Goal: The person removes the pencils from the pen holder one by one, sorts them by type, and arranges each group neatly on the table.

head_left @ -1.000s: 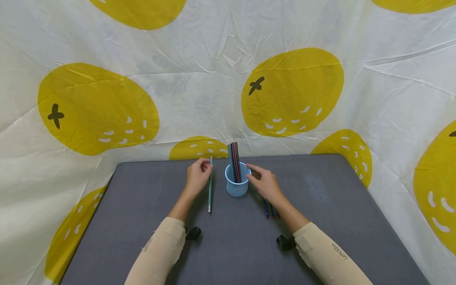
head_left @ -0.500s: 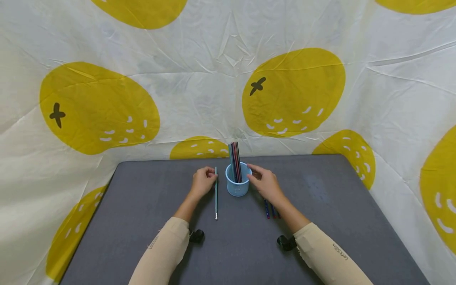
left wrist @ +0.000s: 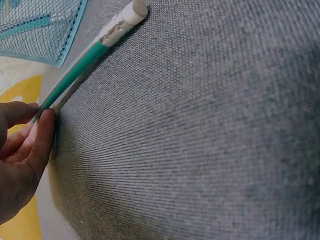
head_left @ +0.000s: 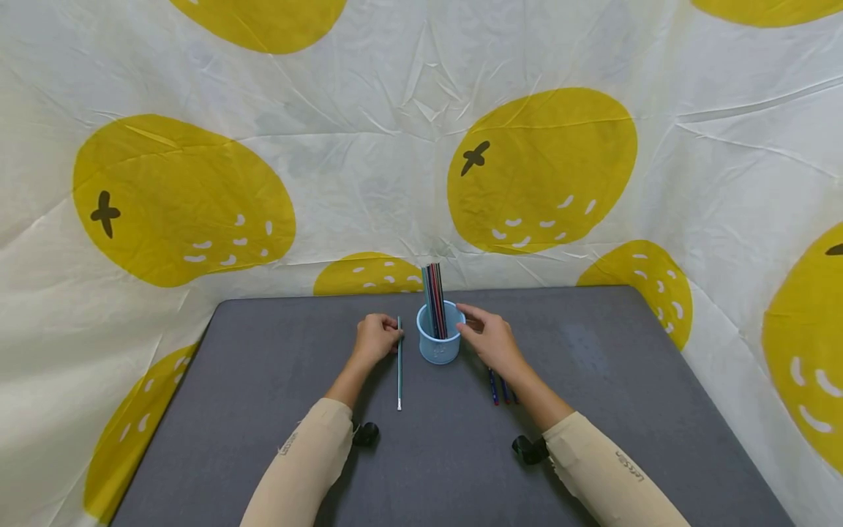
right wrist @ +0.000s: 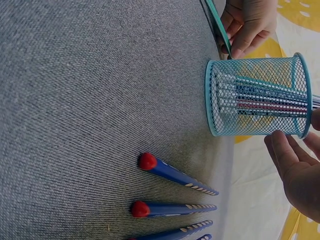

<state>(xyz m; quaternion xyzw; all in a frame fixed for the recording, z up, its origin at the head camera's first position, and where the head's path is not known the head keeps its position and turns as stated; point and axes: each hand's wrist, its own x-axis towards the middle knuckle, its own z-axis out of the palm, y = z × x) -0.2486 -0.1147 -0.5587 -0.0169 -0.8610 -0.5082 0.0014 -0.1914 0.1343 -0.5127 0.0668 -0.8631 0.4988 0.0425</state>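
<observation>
My left hand [head_left: 378,337] pinches a green pencil [head_left: 399,373] near its far part, thumb and fingertips on either side. The white eraser end of the pencil points toward me, low over the cloth in the left wrist view. Just right of it stands a light blue mesh pen holder [head_left: 439,351], upright, with a bundle of dark and green pencils [head_left: 434,300] leaning in it. My right hand [head_left: 490,338] holds the holder's right side, thumb and forefinger at its rim. Several blue pencils [right wrist: 175,209] with red ends lie to the right, partly hidden by my right forearm.
A dark grey cloth-covered table [head_left: 263,410] lies beneath everything. Behind it hangs a white curtain [head_left: 369,190] with large yellow fruit prints. Black wrist mounts [head_left: 529,449] stick out below both hands.
My left hand has moved right and slightly toward me with the green pencil, closer to the pen holder. The right hand and holder stay almost in place.
</observation>
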